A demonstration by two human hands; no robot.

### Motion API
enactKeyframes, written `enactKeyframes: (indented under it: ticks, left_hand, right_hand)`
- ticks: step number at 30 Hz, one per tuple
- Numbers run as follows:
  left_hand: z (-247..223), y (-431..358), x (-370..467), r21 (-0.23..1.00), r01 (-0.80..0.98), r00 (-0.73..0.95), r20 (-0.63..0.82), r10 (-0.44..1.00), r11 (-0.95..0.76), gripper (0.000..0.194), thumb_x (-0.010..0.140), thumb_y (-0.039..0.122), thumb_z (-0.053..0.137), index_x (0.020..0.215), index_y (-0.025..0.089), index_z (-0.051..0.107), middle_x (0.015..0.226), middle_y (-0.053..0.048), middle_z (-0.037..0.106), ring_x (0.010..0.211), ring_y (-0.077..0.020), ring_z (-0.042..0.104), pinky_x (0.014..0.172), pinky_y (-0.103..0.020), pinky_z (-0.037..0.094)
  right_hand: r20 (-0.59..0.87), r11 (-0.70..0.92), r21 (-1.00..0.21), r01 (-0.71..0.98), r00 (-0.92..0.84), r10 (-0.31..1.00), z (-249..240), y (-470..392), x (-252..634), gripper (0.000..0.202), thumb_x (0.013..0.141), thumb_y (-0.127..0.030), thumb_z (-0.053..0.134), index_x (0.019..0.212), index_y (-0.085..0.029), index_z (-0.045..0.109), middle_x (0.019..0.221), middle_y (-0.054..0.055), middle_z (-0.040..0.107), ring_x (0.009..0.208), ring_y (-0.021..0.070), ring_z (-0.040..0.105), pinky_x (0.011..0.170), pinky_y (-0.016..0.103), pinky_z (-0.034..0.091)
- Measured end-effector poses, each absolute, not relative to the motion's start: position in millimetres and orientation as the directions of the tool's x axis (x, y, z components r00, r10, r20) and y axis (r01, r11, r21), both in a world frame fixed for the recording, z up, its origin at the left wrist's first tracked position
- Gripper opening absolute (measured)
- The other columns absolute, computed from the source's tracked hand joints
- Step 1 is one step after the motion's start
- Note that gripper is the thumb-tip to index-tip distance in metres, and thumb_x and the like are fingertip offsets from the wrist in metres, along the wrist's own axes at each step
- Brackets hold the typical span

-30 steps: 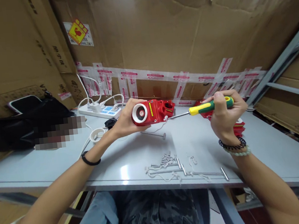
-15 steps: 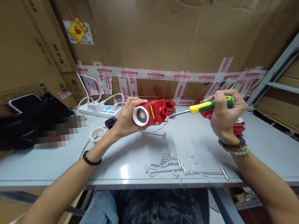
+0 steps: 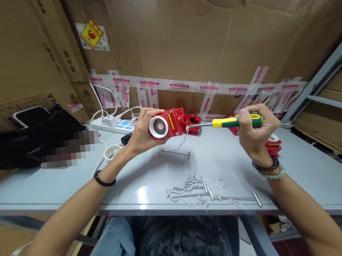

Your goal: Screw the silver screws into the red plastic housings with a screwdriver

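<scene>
A red housing [image 3: 175, 122] with a white ring at its left end is gripped by my left hand [image 3: 143, 131], above the table. Closed round the yellow and green handle of a screwdriver [image 3: 224, 123] is my right hand [image 3: 254, 125]. The screwdriver lies almost level, and its tip touches or is very near the housing's right side. From that side a thin string runs down to a metal T-shaped bar [image 3: 176, 153] on the table. Another red part [image 3: 193, 125] shows just behind the housing's right end.
Several screws [image 3: 191, 180] and T-bars [image 3: 239, 197] with strings lie near the table's [image 3: 114, 199] front edge. More red parts [image 3: 273, 147] are beside my right wrist. A power strip [image 3: 118, 125], white ring [image 3: 112, 152] and black bag [image 3: 58, 131] lie left; cardboard [image 3: 179, 33] stands behind.
The housing in my left hand has shifted slightly up and left and turned a little. My right hand has moved slightly left with the screwdriver, which is now more level.
</scene>
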State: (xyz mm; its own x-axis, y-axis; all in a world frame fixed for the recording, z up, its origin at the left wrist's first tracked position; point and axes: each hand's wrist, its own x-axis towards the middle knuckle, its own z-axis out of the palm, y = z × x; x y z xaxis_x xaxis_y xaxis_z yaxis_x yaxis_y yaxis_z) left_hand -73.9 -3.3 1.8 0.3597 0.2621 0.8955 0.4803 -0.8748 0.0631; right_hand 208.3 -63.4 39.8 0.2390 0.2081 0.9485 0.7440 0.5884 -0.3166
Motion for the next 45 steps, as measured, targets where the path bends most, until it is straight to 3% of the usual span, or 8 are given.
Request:
enactKeyframes:
  ticks: [7, 10, 16, 20, 23, 28, 45]
  left_hand:
    - [6, -3, -81, 0.056, 0.57, 0.324, 0.901, 0.287, -0.82, 0.065, 0.065, 0.035, 0.077, 0.12, 0.023, 0.044, 0.112, -0.008, 0.051, 0.106, -0.0267, 0.05, 0.089, -0.045, 0.047]
    - [8, -5, -84, 0.03, 0.597, 0.317, 0.909, 0.271, -0.802, 0.064, 0.067, 0.035, 0.076, 0.121, 0.024, 0.044, 0.112, -0.008, 0.05, 0.107, -0.0272, 0.049, 0.089, -0.046, 0.047]
    - [12, -8, -84, -0.04, 0.579, 0.321, 0.929, 0.182, -0.814, 0.067, 0.068, 0.035, 0.076, 0.124, 0.024, 0.042, 0.111, -0.008, 0.048, 0.106, -0.0264, 0.05, 0.089, -0.045, 0.048]
    - [11, -5, -86, -0.053, 0.595, 0.318, 0.932, 0.175, -0.802, 0.067, 0.068, 0.039, 0.076, 0.123, 0.024, 0.042, 0.111, -0.008, 0.049, 0.106, -0.0268, 0.05, 0.09, -0.047, 0.047]
    - [9, -5, -85, -0.061, 0.582, 0.334, 0.927, 0.17, -0.811, 0.065, 0.069, 0.037, 0.075, 0.124, 0.025, 0.041, 0.111, -0.008, 0.049, 0.106, -0.0265, 0.05, 0.089, -0.047, 0.048]
    - [8, -8, -81, -0.069, 0.555, 0.337, 0.93, 0.147, -0.829, 0.065, 0.07, 0.032, 0.074, 0.125, 0.025, 0.04, 0.112, -0.008, 0.048, 0.105, -0.0259, 0.051, 0.088, -0.045, 0.049]
    - [7, -9, -81, -0.041, 0.573, 0.326, 0.928, 0.182, -0.819, 0.07, 0.067, 0.037, 0.078, 0.125, 0.028, 0.039, 0.114, -0.007, 0.049, 0.108, -0.0271, 0.05, 0.091, -0.048, 0.047]
  right_hand:
    - [0.749, 0.53, -0.623, 0.575, 0.244, 0.616, 41, -58, 215, 0.03, 0.08, -0.042, 0.061, 0.059, -0.02, 0.058, 0.041, -0.005, 0.044, 0.035, 0.0096, 0.039, 0.037, 0.026, 0.031]
    - [0.661, 0.485, -0.694, 0.531, 0.203, 0.723, 39, -60, 211, 0.033, 0.079, -0.044, 0.061, 0.057, -0.019, 0.058, 0.037, -0.006, 0.043, 0.032, 0.0092, 0.038, 0.033, 0.024, 0.029]
    - [0.749, 0.564, -0.617, 0.549, 0.191, 0.634, 39, -64, 203, 0.018, 0.074, -0.031, 0.069, 0.064, -0.017, 0.062, 0.041, -0.005, 0.05, 0.036, 0.0086, 0.046, 0.038, 0.022, 0.035]
    - [0.73, 0.693, -0.673, 0.257, 0.381, 0.567, 42, -58, 209, 0.021, 0.074, -0.032, 0.067, 0.061, -0.018, 0.058, 0.05, -0.005, 0.053, 0.037, 0.0094, 0.051, 0.032, 0.022, 0.037]
    - [0.705, 0.725, -0.672, 0.148, 0.426, 0.567, 42, -56, 210, 0.021, 0.074, -0.031, 0.068, 0.06, -0.021, 0.057, 0.052, -0.004, 0.051, 0.039, 0.0097, 0.051, 0.031, 0.023, 0.039]
    - [0.721, 0.737, -0.659, 0.152, 0.406, 0.561, 39, -57, 207, 0.019, 0.076, -0.03, 0.067, 0.06, -0.023, 0.058, 0.053, -0.004, 0.05, 0.037, 0.0086, 0.046, 0.034, 0.026, 0.046]
    - [0.713, 0.713, -0.677, 0.179, 0.399, 0.577, 38, -59, 203, 0.022, 0.076, -0.034, 0.065, 0.063, -0.021, 0.055, 0.054, -0.006, 0.048, 0.037, 0.0063, 0.042, 0.038, 0.025, 0.049]
